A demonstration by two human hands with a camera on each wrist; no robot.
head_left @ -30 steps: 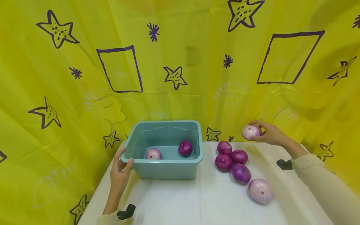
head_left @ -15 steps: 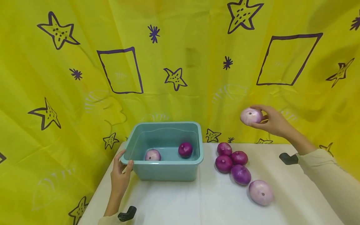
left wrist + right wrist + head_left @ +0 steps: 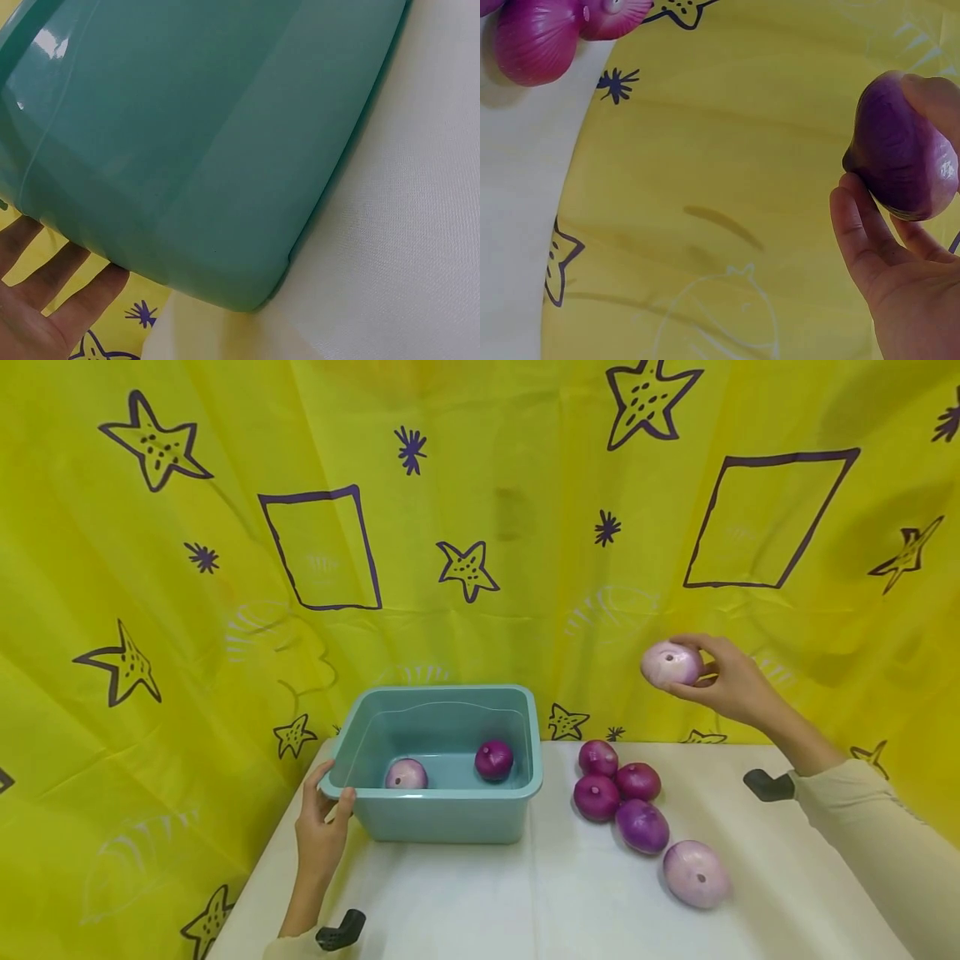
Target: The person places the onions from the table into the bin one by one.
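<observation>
Right hand (image 3: 723,681) is up in the air over the worktop's (image 3: 480,902) back right area, fingers curled round a pale onion (image 3: 670,663) — thumb underneath, fingertips over the top. In the right wrist view the same onion (image 3: 904,146) looks darker purple on its side, and it sits against the fingers (image 3: 855,225) with the yellow curtain (image 3: 705,187) behind it.

Left hand (image 3: 321,827) is on the near left corner of the tub (image 3: 442,814), thumb hooked against the rim and the fingers round the outside wall. From the left wrist view you mostly get the tub's (image 3: 210,135) wall filling the shot, with the fingers (image 3: 45,277) lying fairly straight along its lower edge, so it's more of a steadying hold than a tight grab.

The tub sits toward the back left of the worktop, and inside it are two onions — a pale one (image 3: 406,773) on the left and a dark one (image 3: 494,759) to the right, apart from each other.

Right of the tub, there's a cluster of four dark onions (image 3: 618,793) all touching or nearly so, and a bigger pale onion (image 3: 695,873) just beside the nearest of them, closer to the front edge.
</observation>
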